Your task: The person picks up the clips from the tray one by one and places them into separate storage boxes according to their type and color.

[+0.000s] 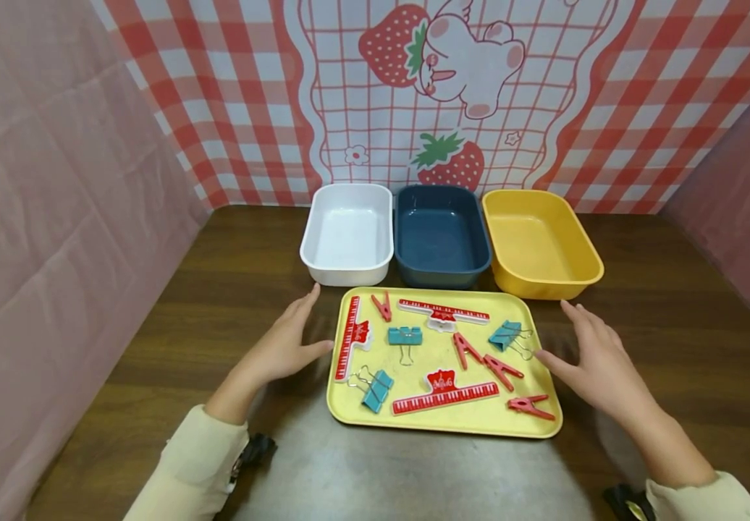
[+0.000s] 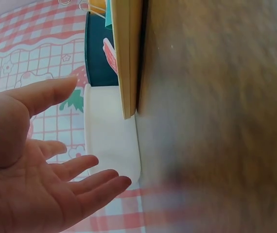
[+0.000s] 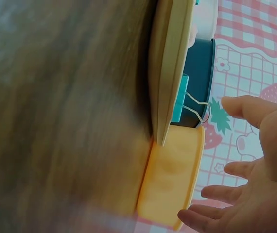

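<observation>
In the head view a yellow tray [image 1: 420,425] lies on the table between the two hands. On it are red-and-white piano-key ruler clips [image 1: 445,399], teal binder clips [image 1: 405,336] and several small red clothespins [image 1: 529,407]. The left hand [image 1: 287,340] hovers beside the tray's left edge, thumb spread from straight fingers, holding nothing. Beyond the tray's right edge, the right hand [image 1: 599,358] is likewise spread with nothing in it; its thumb points at the binder clip [image 1: 507,335] near that edge. The wrist views show both palms bare.
Behind the tray stand three bins side by side: a white bin [image 1: 347,276], a dark blue bin [image 1: 443,278] and a yellow bin [image 1: 547,288]. A checked strawberry cloth [image 1: 251,108] hangs behind them. Pink cloth [image 1: 56,217] flanks the wooden table [image 1: 153,405].
</observation>
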`<state>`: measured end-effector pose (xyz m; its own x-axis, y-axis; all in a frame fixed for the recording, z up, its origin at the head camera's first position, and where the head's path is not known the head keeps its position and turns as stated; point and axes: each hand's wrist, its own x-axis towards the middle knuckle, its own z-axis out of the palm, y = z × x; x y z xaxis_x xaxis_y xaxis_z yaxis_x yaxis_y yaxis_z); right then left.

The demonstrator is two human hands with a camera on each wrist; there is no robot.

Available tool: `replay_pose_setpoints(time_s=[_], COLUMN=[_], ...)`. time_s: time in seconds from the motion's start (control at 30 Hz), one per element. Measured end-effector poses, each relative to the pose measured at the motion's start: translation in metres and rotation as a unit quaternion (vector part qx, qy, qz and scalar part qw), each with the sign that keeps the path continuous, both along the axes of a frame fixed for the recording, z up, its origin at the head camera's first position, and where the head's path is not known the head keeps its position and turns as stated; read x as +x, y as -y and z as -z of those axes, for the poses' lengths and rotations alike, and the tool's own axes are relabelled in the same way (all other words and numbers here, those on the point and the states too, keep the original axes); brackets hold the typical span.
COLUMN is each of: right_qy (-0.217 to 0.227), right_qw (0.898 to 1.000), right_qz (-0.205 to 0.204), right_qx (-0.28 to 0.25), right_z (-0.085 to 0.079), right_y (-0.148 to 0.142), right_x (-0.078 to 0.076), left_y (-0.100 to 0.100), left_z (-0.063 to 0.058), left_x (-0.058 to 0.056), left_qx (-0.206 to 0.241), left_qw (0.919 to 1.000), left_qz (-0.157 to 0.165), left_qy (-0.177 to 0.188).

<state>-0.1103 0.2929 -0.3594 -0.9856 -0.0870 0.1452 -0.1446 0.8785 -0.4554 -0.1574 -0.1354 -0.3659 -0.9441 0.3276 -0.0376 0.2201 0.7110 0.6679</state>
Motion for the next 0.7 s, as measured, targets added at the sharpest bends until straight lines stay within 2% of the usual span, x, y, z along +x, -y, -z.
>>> replay_pose_setpoints(time_s=[0.2, 0.4, 0.7], right_qy=[0.008, 0.007, 0.008], right_qw=[1.0, 1.0, 1.0], right_qz=[0.003, -0.003, -0.013], right_qx=[-0.002, -0.008, -0.017], right_z=[-0.001, 0.0, 0.0], right_y=[0.004, 0.006, 0.013], right_x=[-0.002, -0.005, -0.01], left_y=[-0.001, -0.004, -0.007], left_z=[0.0, 0.003, 0.007], left_x=[-0.003, -0.007, -0.012], left_qx=[0.02, 0.035, 0.083], left_qw=[0.9997, 0.9992, 0.9943], left_qz=[-0.005, 0.004, 0.004], left_qy=[0.012, 0.018, 0.066])
